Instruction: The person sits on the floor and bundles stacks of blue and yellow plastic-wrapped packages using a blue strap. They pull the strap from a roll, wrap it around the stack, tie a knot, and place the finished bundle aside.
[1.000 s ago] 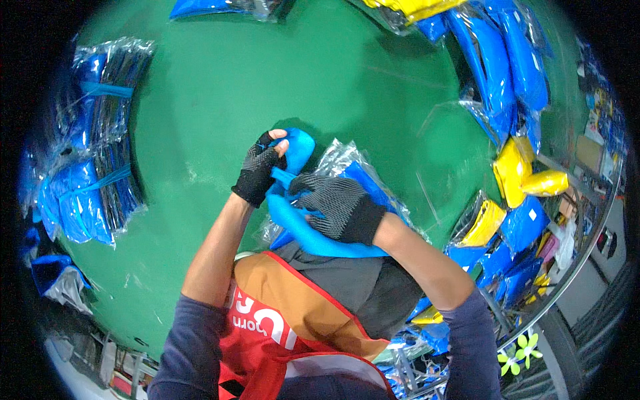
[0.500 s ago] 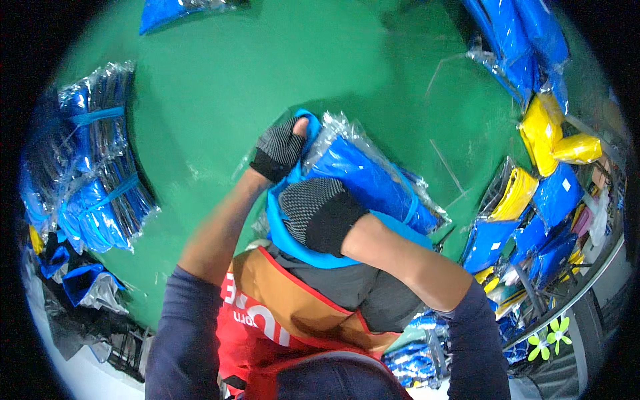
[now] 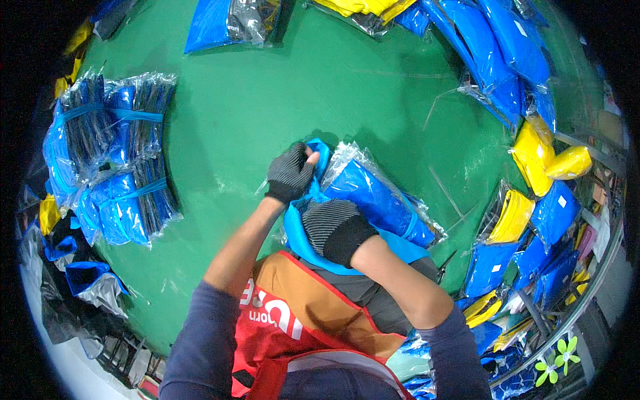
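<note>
On the green floor [image 3: 253, 93] in front of me lies a bundle of blue goods in clear plastic [image 3: 368, 192]. A light-blue fabric strip [image 3: 323, 160] runs along its near left end, and a narrow band of the same colour crosses its right end. My left hand [image 3: 292, 175], in a grey-and-black striped glove with a bare thumb tip, pinches the upper part of this strip. Lower and to the right, my right hand [image 3: 335, 230] is closed on the strip where it loops toward my lap; its fingertips are hidden under the hand.
Stacked bundles of blue packets [image 3: 123, 157], tied with light-blue strips, sit at the left. A blue packet [image 3: 210, 27] lies at the far edge. Long blue packages [image 3: 490, 57] and yellow packages [image 3: 533, 160] line the right. Scissors [image 3: 445, 263] lie beside my right knee.
The whole view has shifted, showing more packages at the far edge. Both hands stay on the strip, held almost the same way, with the bundle in place between them.
</note>
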The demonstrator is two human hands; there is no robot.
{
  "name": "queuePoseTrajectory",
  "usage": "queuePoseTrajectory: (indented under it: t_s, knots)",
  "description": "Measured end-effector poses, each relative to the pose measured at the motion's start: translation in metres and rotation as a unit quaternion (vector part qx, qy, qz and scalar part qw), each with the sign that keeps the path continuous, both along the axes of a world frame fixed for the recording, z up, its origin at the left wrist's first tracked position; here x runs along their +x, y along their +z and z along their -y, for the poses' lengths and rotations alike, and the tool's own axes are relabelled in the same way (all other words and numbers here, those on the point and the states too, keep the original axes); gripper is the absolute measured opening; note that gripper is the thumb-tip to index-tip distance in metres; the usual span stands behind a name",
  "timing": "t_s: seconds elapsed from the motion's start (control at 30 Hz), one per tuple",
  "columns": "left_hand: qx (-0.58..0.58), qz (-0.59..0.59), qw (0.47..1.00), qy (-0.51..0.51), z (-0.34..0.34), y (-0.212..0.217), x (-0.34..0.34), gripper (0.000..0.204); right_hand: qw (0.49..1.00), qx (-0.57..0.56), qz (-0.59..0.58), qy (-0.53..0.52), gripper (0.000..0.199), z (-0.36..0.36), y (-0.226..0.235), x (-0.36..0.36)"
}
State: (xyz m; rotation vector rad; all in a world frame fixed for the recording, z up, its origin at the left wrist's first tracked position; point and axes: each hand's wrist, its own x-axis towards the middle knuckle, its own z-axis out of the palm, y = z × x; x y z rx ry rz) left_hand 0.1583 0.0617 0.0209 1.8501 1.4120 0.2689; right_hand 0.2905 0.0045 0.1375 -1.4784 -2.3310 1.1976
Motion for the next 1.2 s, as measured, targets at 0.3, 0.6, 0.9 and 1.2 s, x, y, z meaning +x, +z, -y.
queuePoseTrajectory:
  t_s: [0.3, 0.6, 0.9, 1.2]
  knots:
    - [-0.302, 0.024, 0.951, -0.069, 0.070, 0.087, -0.118, 0.049, 0.973, 0.003, -0.051, -0.226, 0.025, 0.048, 0.031, 0.042]
    - [0.081, -0.136, 0.981, -0.115, 0.011, 0.061, -0.077, 0.039, 0.963, 0.147, 0.119, -0.194, 0.048, 0.061, -0.018, 0.051]
    - [-0.047, 0.133, 0.987, -0.076, -0.011, -0.020, -0.039, 0.039, 0.914, 0.296, 0.093, -0.261, 0.039, 0.081, -0.028, 0.046]
    - [-0.122, 0.302, 0.945, 0.024, -0.057, 0.102, -0.113, 0.031, 0.877, 0.321, 0.041, -0.357, 0.027, 0.084, -0.022, 0.040]
